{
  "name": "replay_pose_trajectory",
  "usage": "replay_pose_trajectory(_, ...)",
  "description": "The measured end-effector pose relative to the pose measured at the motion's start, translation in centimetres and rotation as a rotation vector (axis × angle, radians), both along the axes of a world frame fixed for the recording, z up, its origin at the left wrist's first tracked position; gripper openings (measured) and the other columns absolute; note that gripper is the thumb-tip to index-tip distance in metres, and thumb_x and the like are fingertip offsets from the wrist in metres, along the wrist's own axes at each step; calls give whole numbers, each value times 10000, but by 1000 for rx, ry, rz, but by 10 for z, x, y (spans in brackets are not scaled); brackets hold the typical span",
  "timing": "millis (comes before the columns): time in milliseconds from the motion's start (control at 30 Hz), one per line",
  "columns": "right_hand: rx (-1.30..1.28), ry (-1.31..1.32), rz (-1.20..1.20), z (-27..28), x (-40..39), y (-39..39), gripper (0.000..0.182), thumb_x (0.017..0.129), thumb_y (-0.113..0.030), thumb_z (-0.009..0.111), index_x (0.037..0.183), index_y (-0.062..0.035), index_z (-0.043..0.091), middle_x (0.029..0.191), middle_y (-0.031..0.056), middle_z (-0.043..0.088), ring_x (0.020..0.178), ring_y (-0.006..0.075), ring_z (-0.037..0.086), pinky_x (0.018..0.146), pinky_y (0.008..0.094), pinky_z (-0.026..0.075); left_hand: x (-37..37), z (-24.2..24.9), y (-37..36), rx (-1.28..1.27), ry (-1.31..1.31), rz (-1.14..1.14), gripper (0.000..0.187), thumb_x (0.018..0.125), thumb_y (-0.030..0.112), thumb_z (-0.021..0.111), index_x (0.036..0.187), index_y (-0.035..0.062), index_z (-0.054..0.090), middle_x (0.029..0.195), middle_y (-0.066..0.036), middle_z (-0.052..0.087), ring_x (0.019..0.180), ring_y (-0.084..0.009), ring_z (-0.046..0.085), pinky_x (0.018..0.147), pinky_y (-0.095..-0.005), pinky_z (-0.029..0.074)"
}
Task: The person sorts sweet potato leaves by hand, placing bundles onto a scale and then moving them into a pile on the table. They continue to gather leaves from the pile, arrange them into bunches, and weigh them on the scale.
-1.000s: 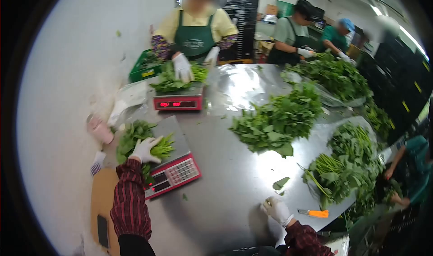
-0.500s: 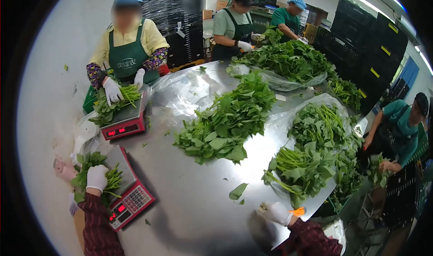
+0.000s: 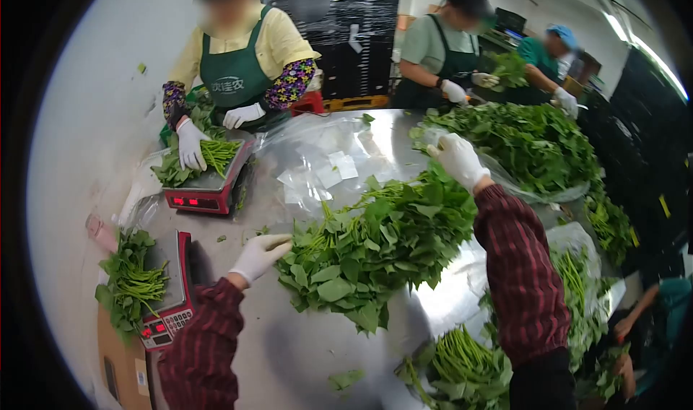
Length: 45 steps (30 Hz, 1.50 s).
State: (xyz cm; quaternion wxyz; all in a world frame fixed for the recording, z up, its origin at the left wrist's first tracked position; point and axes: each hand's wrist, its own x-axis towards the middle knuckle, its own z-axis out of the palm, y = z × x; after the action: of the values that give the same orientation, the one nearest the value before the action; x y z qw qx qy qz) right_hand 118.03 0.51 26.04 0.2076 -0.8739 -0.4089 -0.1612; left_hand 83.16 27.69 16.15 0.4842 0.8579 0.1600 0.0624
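Note:
A long heap of leafy green stems [image 3: 375, 240] lies across the middle of the metal table. At its left end, my left hand [image 3: 263, 257], in a white glove, has its fingers stretched out close to the leaves. My right hand [image 3: 460, 159], also gloved, is over the heap's far right end, fingers loosely bent and nothing seen in them. On the near red scale [image 3: 173, 294] rests a bunch of greens [image 3: 135, 276], its cut stems pointing right; neither of my hands touches it.
Across the table a co-worker's gloved hand [image 3: 192, 144] presses greens on a second red scale [image 3: 198, 202]. Two more people handle greens behind a large pile [image 3: 520, 146]. Clear plastic [image 3: 303, 150] covers part of the table. More bunches [image 3: 465, 367] lie at front right.
My left hand has left the bunch on the near scale and moved right to the heap. My right hand has gone from the table's near edge to the heap's far end.

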Motion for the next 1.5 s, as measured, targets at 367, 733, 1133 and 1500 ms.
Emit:
replay_pose_trajectory(367,-580,379,-304,-143,159,21,804,804,-708,449,898,60,669,867,231,665,875,347,644,788,394,489,73,-76,-6,96,366,274,509,883,458,553,1142,24,613,1034,-198,656,965,-260,639,848,-327,464)
replay_pose_trajectory(733,-544,1307,-302,-175,89,-64,612,897,-576,447,1012,-1,621,917,148,625,825,232,585,749,336,467,126,-39,-80,-606,416,135,854,869,603,486,1492,203,61,1536,-122,140,1412,-261,116,1112,-401,161)
replay_pose_trajectory(1133,-128,1708,-124,-80,-55,-64,520,918,-540,449,907,-48,617,755,79,585,641,173,529,590,325,451,82,-43,-124,-833,80,43,556,866,168,564,1339,-50,370,1298,-129,493,1148,-183,463,983,-299,370)
replay_pose_trajectory(1500,407,1430,117,-20,-343,-10,465,956,-499,415,849,-86,600,719,8,567,563,97,517,497,298,456,-15,137,19,-207,310,-623,789,672,93,745,1371,12,387,1239,-81,558,1061,-115,504,938,-265,401)
